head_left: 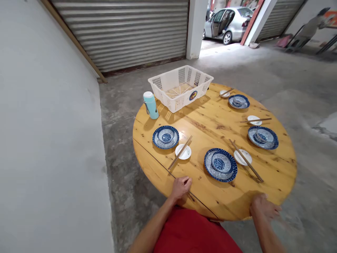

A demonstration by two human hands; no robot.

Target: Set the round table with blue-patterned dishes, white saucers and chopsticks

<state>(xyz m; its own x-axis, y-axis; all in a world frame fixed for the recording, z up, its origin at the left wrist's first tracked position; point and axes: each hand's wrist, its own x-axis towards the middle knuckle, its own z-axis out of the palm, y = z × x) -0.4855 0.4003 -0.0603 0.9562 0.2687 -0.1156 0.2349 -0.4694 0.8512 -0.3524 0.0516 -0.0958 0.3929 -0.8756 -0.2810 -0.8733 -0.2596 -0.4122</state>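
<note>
My left hand (181, 187) rests on the near edge of the round wooden table (210, 126), fingers curled loosely with nothing in them. My right hand (264, 208) is at the table's near right rim, blurred by motion, its fingers partly spread. Closest to both hands is a blue patterned plate with a bowl on it (220, 164), a small white dish (242, 157) and chopsticks (245, 160) beside it. A second such setting (165, 136) lies to the left, with a white dish (183, 151) and chopsticks (180, 152).
A white plastic basket (180, 87) stands at the table's far edge, a light blue flask (151, 104) to its left. Two more plate settings (262, 137) (239, 101) lie on the right side. A white wall runs along the left; a silver car (228, 23) is parked beyond.
</note>
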